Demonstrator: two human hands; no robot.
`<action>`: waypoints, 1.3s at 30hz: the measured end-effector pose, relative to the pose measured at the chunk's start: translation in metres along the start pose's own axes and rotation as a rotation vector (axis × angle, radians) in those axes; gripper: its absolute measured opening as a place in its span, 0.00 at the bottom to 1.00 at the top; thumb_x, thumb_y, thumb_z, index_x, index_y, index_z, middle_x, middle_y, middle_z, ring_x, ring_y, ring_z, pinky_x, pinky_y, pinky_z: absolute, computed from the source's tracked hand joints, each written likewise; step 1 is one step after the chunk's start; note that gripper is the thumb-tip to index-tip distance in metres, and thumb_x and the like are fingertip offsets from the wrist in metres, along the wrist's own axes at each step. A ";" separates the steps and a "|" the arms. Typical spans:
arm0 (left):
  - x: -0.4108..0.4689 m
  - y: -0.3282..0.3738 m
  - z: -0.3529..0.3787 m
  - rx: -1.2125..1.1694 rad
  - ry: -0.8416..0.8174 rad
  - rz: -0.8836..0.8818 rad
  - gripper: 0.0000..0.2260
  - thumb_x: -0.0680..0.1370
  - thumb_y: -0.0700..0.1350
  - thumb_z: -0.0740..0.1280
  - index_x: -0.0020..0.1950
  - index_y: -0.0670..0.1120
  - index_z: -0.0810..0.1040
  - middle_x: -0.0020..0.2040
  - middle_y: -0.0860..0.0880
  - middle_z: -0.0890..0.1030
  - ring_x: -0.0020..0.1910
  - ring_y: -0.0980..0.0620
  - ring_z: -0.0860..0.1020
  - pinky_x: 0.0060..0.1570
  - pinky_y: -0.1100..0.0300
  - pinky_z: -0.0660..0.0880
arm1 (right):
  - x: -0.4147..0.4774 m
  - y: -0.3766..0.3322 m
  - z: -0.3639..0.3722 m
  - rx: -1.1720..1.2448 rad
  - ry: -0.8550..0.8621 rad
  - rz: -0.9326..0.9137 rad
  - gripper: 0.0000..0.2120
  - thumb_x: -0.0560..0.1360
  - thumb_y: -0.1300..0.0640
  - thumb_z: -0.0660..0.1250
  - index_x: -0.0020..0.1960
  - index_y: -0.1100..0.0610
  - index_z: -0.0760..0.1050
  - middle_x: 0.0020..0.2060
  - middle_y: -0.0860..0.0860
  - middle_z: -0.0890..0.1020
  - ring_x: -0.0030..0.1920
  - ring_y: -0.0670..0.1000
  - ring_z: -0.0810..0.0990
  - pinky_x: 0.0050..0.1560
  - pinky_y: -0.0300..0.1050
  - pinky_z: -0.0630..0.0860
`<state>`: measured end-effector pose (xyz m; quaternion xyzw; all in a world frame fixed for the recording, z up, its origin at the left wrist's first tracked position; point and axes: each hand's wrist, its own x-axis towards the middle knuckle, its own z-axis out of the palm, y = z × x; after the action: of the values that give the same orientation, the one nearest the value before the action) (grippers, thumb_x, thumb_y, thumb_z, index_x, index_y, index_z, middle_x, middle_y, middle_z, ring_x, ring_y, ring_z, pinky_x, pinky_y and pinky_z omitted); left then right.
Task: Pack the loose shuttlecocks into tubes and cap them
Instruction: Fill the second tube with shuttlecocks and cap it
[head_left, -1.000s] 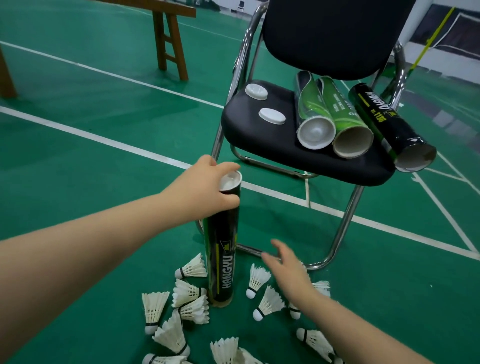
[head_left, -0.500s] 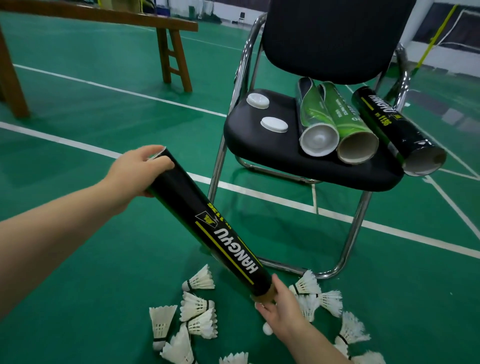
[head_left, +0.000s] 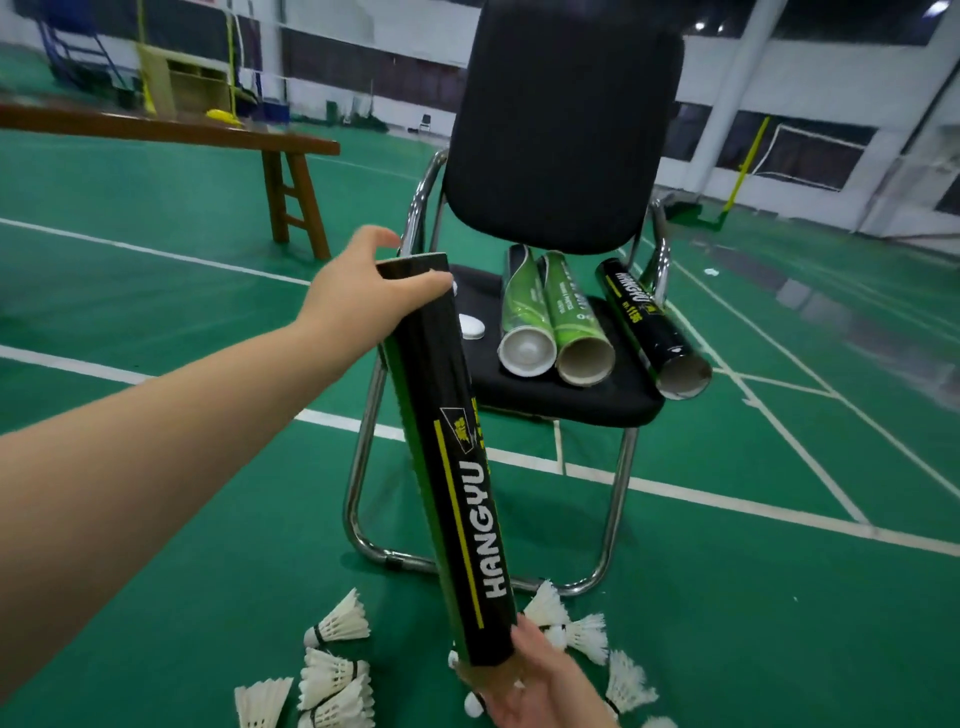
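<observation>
Head view: black tube (head_left: 457, 467), left hand (head_left: 363, 301) clasped round top, right hand (head_left: 545, 686) round base.

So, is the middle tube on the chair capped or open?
Open at its near end: the middle green tube shows a bare, uncovered cardboard mouth. Whether its far end is capped, I cannot tell.

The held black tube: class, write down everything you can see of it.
The held tube is a long, glossy black cylinder, seemingly cardboard, with a yellow stripe and white HANGYU lettering. It is steeply tilted, top leaning left, in front of the chair. The left hand grips its top end; the right hand holds its brownish bottom end. Whether it is capped cannot be seen.
</observation>
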<state>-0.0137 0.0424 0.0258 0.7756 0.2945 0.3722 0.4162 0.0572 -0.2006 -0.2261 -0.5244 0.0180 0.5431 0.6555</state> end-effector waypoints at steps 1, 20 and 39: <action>0.002 0.007 0.008 -0.050 0.005 -0.010 0.30 0.71 0.58 0.70 0.68 0.51 0.64 0.55 0.50 0.72 0.52 0.48 0.74 0.51 0.55 0.72 | -0.007 -0.004 0.003 -0.071 -0.084 -0.041 0.36 0.64 0.66 0.75 0.69 0.58 0.67 0.65 0.63 0.73 0.62 0.68 0.74 0.66 0.61 0.67; 0.020 0.023 0.184 -0.284 -0.401 -0.156 0.36 0.70 0.60 0.69 0.73 0.53 0.58 0.62 0.49 0.76 0.54 0.47 0.78 0.57 0.47 0.75 | -0.032 -0.159 0.036 -0.483 0.271 -0.501 0.14 0.70 0.41 0.68 0.49 0.50 0.73 0.39 0.48 0.78 0.33 0.48 0.76 0.28 0.35 0.71; 0.032 0.034 0.206 -0.505 -0.383 -0.290 0.21 0.79 0.63 0.52 0.53 0.50 0.76 0.47 0.47 0.79 0.40 0.48 0.75 0.49 0.52 0.74 | -0.058 -0.245 0.021 -0.452 0.185 -0.386 0.25 0.68 0.32 0.59 0.39 0.55 0.74 0.24 0.51 0.73 0.21 0.46 0.69 0.23 0.34 0.65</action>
<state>0.1780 -0.0374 -0.0115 0.6539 0.2169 0.2182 0.6912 0.2009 -0.1913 -0.0183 -0.6978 -0.1437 0.3490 0.6087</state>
